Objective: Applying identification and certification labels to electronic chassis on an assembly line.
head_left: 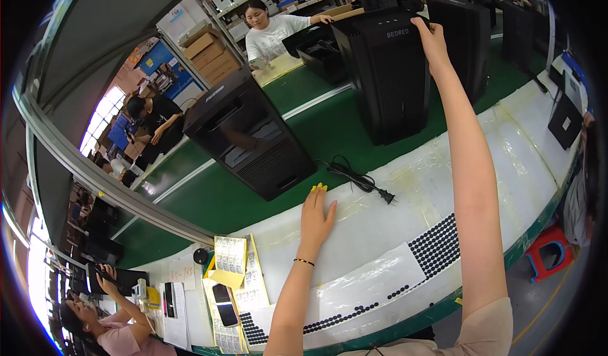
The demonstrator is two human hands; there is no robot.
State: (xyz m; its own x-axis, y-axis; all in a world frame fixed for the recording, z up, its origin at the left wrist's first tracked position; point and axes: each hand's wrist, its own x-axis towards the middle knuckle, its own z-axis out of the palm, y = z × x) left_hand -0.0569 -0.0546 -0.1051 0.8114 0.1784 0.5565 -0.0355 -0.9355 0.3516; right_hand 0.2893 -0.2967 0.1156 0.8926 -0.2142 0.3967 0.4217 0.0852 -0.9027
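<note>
Nearest us lies the white work table [506,160], its rim sweeping from six toward three o'clock, with sheets of black round pads [437,245] stuck along it at five o'clock and label sheets [231,255] and a phone [225,304] at seven.

Largest of what we handle is the black tower unit [386,77] at one o'clock, standing upright on the green conveyor belt [215,198]. Our right hand [432,38] rests on its top rear corner, fingers curled over the edge; we cannot tell how firmly they clamp. We judge the case stiff, bulky and fairly heavy, with smooth sides that would slip, so the top edges and corners are the places to grip.

A second black tower [250,141] leans at eleven o'clock.

Its power cord [358,180], limp and light, trails at the centre, plug on the table.

Our left hand [315,217] lies flat and spread beside it, holding nothing.
</note>
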